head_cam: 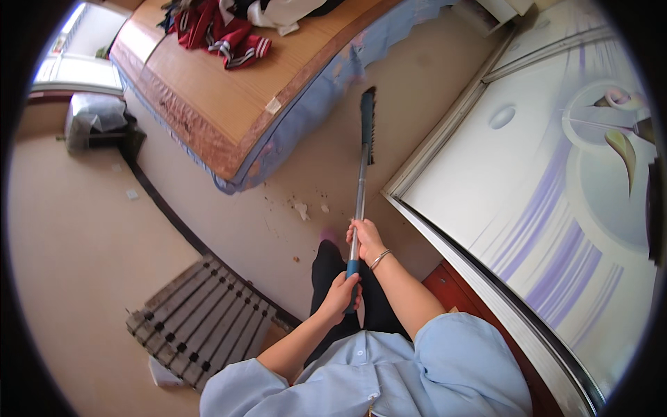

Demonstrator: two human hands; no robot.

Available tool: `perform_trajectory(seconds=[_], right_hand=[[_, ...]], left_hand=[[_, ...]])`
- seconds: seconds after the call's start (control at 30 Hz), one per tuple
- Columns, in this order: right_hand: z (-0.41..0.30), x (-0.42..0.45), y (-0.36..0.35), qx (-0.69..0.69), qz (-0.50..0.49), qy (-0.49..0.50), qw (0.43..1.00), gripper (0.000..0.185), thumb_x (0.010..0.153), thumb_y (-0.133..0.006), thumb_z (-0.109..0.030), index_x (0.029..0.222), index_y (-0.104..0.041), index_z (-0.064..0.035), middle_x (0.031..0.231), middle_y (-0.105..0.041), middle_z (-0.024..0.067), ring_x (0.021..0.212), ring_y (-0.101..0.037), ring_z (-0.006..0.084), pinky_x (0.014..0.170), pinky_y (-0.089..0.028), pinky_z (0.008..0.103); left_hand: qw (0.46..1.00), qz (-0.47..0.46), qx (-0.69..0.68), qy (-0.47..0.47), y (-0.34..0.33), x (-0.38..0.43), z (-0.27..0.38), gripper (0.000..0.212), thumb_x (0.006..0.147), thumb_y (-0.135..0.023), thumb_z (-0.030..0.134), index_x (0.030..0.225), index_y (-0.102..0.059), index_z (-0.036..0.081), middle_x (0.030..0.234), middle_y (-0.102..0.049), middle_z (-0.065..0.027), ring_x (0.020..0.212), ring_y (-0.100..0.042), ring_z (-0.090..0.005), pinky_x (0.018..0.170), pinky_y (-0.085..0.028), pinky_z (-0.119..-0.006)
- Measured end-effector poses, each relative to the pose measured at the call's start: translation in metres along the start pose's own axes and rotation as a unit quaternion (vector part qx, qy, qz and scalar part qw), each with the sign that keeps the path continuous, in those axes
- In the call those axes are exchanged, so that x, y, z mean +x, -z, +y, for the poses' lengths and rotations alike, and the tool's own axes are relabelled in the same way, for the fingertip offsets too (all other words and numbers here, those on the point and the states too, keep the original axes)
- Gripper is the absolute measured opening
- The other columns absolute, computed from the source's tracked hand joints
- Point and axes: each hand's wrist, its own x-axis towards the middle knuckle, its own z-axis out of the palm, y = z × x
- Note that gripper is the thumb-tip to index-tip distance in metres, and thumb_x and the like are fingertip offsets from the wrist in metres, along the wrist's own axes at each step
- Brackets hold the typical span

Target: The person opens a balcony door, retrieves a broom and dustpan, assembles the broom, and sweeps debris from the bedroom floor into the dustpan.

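A long-handled broom [360, 190] slants away from me over the floor, with a teal head and dark bristles at its far end. Around the teal grip at the near end, my left hand [340, 298] is closed. Higher up, my right hand [367, 241] grasps the bare metal pole; a bracelet circles that wrist. The broom head lies between the bed and the wardrobe, its bristles facing right. White scraps [301, 210] and small dark crumbs are scattered on the floor [276, 250] left of the pole. One foot in a pinkish sock shows beside them.
A bed [208, 104] with a woven mat and blue skirt stands ahead, bearing red and white clothes [219, 36]. Sliding wardrobe doors [500, 198] run along the right. To the left are a radiator [203, 318], a dark skirting board and a plastic-covered object [99, 117].
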Motion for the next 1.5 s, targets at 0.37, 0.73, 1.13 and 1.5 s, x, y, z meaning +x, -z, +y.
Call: perform_trajectory(seconds=[0.37, 0.73, 1.13, 1.5], right_hand=[[-0.170, 0.130, -0.031, 0.300, -0.069, 0.124, 0.943, 0.017, 0.088, -0.059, -0.019, 0.089, -0.049, -0.0054, 0.066, -0.051, 0.0024, 0.051, -0.047, 0.0084, 0.044, -0.041, 0.0226], [-0.362, 0.284, -0.056, 0.160, 0.105, 0.263, 0.946, 0.022, 0.094, -0.045, -0.022, 0.085, -0.042, -0.0027, 0.061, -0.048, 0.0068, 0.044, -0.046, 0.0157, 0.039, -0.039, 0.0304], [-0.482, 0.387, -0.031, -0.019, 0.105, 0.280, 0.954, 0.027, 0.094, -0.043, -0.025, 0.094, -0.040, 0.0010, 0.059, -0.051, 0.0080, 0.045, -0.051, 0.0184, 0.042, -0.041, 0.0325], [-0.389, 0.342, -0.010, -0.313, 0.218, 0.175, 0.907, 0.028, 0.093, -0.044, -0.024, 0.101, -0.041, 0.0030, 0.065, -0.062, 0.0164, 0.045, -0.060, 0.0258, 0.045, -0.051, 0.0372]], left_hand=[[0.983, -0.175, 0.044, 0.037, -0.053, 0.135, 0.185, 0.017, 0.087, -0.054, 0.005, 0.096, -0.040, 0.009, 0.070, -0.044, -0.0019, 0.051, -0.041, -0.0075, 0.041, -0.033, -0.019], [0.946, -0.121, 0.299, -0.019, -0.143, 0.360, 0.348, 0.014, 0.095, -0.046, 0.025, 0.096, -0.043, 0.012, 0.065, -0.046, -0.0014, 0.046, -0.041, -0.0086, 0.037, -0.033, -0.022], [0.977, -0.106, 0.184, 0.008, -0.216, 0.495, 0.397, 0.025, 0.097, -0.043, 0.032, 0.092, -0.044, 0.008, 0.067, -0.047, -0.0027, 0.048, -0.041, -0.0090, 0.040, -0.033, -0.022], [0.989, -0.117, -0.012, 0.091, -0.169, 0.442, 0.279, 0.037, 0.096, -0.040, 0.047, 0.088, -0.049, 0.012, 0.058, -0.045, 0.0016, 0.043, -0.039, -0.0076, 0.039, -0.030, -0.022]])
